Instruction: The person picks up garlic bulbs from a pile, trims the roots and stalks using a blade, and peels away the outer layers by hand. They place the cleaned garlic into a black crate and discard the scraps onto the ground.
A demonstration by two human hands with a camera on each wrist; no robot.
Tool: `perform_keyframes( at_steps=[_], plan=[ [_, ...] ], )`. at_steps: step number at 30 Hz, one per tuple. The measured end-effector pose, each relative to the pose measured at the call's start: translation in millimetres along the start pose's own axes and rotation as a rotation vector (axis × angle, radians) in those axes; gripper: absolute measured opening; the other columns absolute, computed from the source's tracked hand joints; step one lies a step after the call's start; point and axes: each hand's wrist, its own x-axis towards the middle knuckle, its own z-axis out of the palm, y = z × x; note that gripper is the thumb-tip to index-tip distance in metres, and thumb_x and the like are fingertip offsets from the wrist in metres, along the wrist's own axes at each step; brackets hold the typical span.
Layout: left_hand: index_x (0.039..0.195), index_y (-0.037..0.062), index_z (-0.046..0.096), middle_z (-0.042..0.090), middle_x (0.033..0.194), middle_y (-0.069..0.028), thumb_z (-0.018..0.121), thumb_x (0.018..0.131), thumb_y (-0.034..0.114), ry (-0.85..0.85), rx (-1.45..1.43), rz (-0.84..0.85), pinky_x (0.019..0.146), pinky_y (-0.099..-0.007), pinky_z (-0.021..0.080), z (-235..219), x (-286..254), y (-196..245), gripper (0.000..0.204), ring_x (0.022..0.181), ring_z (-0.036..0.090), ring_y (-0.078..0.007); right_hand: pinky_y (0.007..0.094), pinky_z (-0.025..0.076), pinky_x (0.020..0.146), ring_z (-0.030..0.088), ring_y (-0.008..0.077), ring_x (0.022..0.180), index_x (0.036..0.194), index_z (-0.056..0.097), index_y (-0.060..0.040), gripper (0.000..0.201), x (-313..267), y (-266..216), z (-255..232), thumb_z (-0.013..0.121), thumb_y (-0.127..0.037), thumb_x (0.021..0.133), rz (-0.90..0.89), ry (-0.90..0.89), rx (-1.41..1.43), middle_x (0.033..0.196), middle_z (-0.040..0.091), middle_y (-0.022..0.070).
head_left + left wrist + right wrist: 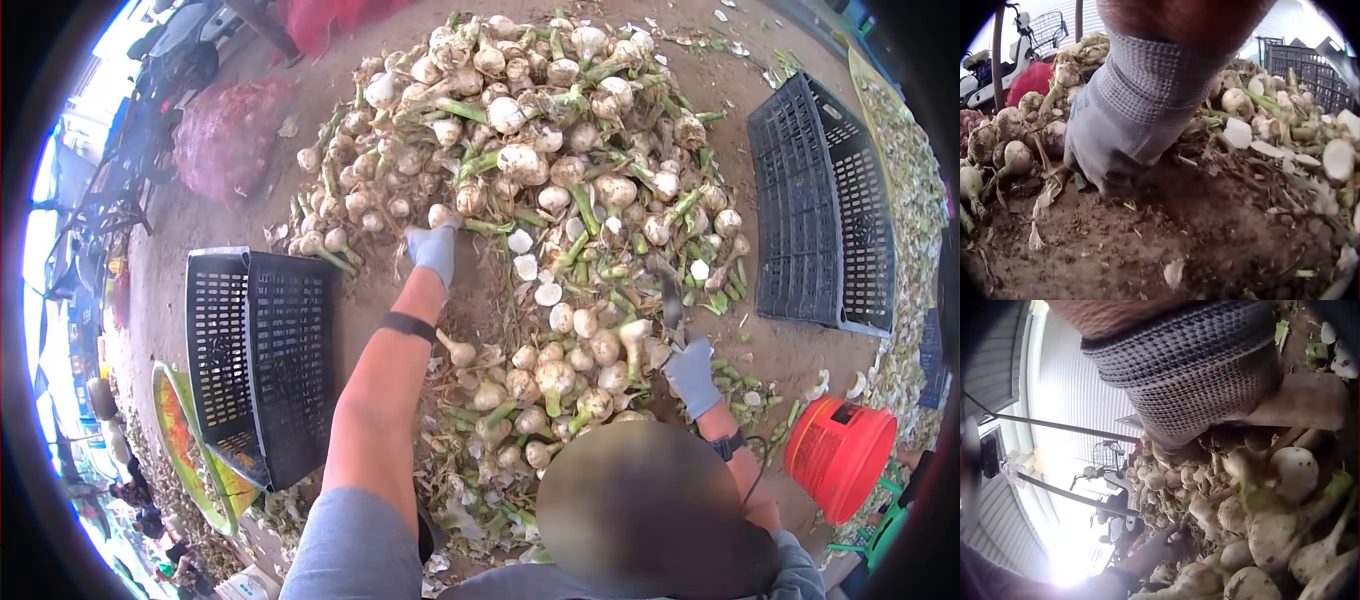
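My gloved left hand (432,252) is at the near edge of the large garlic heap (520,160), its fingers curled at a garlic bulb (440,214). The left wrist view shows the glove (1129,119) low over the soil, fingers bent downward; the palm side is hidden. In my gloved right hand (692,376) is a blade tool, its metal blade (671,298) pointing toward the heap. Its wooden handle (1304,403) shows beside the right glove (1197,381). Trimmed bulbs (555,378) lie in a smaller pile between my arms.
Black crates stand at the left (290,360) and right (815,200). A red bucket (840,455) is at the lower right. Cut stems (740,385) and white slices (547,294) litter the soil. Red mesh sacks (230,140) lie at the upper left.
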Motion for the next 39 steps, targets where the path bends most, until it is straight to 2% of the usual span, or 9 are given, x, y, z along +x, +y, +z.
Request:
perform_keyframes(
  at_steps=[2,4,16,20,24,26,32,36,39],
  plan=[
    [0.12,0.0006,0.048,0.063,0.092,-0.0115,0.075,0.078,0.017,0.045,0.136,0.122,0.06,-0.0332,0.048,-1.5,3.5,-5.1,0.053,0.07,0.059,-0.017,0.0288,0.048,0.064,0.057,0.0103,0.07,0.095,0.067,0.0037,0.026,1.4,-5.6,5.2,0.073,-0.016,0.078,0.068,-0.004,0.076,0.08,0.067,0.0054],
    [0.116,0.0087,0.05,0.063,0.086,-0.0077,0.067,0.078,0.005,-0.323,-0.224,-0.087,0.052,-0.0326,0.046,-17.1,-3.3,-8.0,0.042,0.062,0.058,-0.0157,0.0295,0.048,0.064,0.055,0.0092,0.071,0.095,0.067,0.0042,0.027,2.5,-6.9,9.8,0.073,-0.016,0.078,0.146,-0.025,0.133,0.079,0.066,0.0062],
    [0.121,-0.0037,0.048,0.064,0.087,-0.0096,0.078,0.064,0.001,-0.151,-0.034,-0.151,0.058,-0.0311,0.048,-5.8,-52.6,18.6,0.064,0.068,0.058,-0.0165,0.0316,0.047,0.061,0.054,0.0142,0.063,0.098,0.067,0.0042,0.028,-10.3,-22.5,14.5,0.071,-0.015,0.078,0.115,-0.083,-0.195,0.072,0.065,0.0101],
    [0.133,0.0047,0.045,0.062,0.102,-0.0126,0.061,0.074,-0.005,-0.701,-0.753,-0.151,0.073,-0.0349,0.05,-42.1,-75.3,-12.5,0.062,0.09,0.061,-0.0205,0.0325,0.048,0.06,0.057,0.0146,0.064,0.098,0.068,0.0027,0.029,-15.1,-7.0,16.8,0.073,-0.017,0.077,-0.043,0.0,0.129,0.075,0.068,0.0111],
    [0.134,0.0089,0.045,0.061,0.101,-0.0111,0.054,0.077,-0.007,-0.875,-0.899,-0.178,0.071,-0.0333,0.051,-76.3,-142.3,-1.2,0.06,0.086,0.061,-0.0205,0.0342,0.046,0.057,0.059,0.0169,0.06,0.095,0.068,0.0006,0.026,-24.3,-24.1,9.1,0.07,-0.019,0.078,0.021,-0.06,-0.104,0.071,0.066,0.0146],
    [0.133,0.0078,0.047,0.061,0.099,-0.0085,0.054,0.077,-0.007,-1.127,-0.697,-0.04,0.071,-0.0295,0.051,-78.8,-144.1,-16.8,0.059,0.083,0.06,-0.0179,0.0364,0.046,0.055,0.06,0.0237,0.058,0.085,0.066,-0.0015,0.021,-21.4,-27.7,17.3,0.071,-0.021,0.077,-0.107,-0.051,-0.138,0.066,0.062,0.0155],
    [0.104,0.003,0.055,0.064,0.089,-0.011,0.077,0.074,0.022,-0.812,0.162,0.967,0.072,-0.0318,0.051,-65.1,-210.4,12.5,0.041,0.079,0.063,-0.0179,0.042,0.048,0.057,0.062,0.0321,0.065,0.081,0.058,-0.0074,0.019,-22.6,-114.8,27.9,0.069,-0.014,0.066,-0.593,-0.031,-0.451,0.074,0.06,0.0129],
    [0.103,0.0041,0.055,0.063,0.081,-0.0093,0.079,0.072,0.024,-0.956,0.089,0.763,0.071,-0.0335,0.051,-67.8,-227.4,27.8,0.044,0.074,0.063,-0.0212,0.0421,0.045,0.057,0.06,0.0291,0.065,0.081,0.051,-0.0112,0.029,-31.3,-124.7,32.8,0.071,-0.014,0.061,-0.717,0.063,-0.545,0.076,0.055,0.0084],
    [0.102,0.0036,0.056,0.064,0.084,-0.0066,0.08,0.072,0.022,-0.916,0.135,0.91,0.07,-0.0301,0.05,-68.0,-230.5,28.6,0.042,0.076,0.062,-0.0157,0.0422,0.046,0.061,0.06,0.0324,0.07,0.086,0.054,-0.0082,0.032,-29.7,-119.3,31.4,0.072,-0.013,0.06,-0.678,0.049,-0.486,0.083,0.057,0.0108]
  ],
)
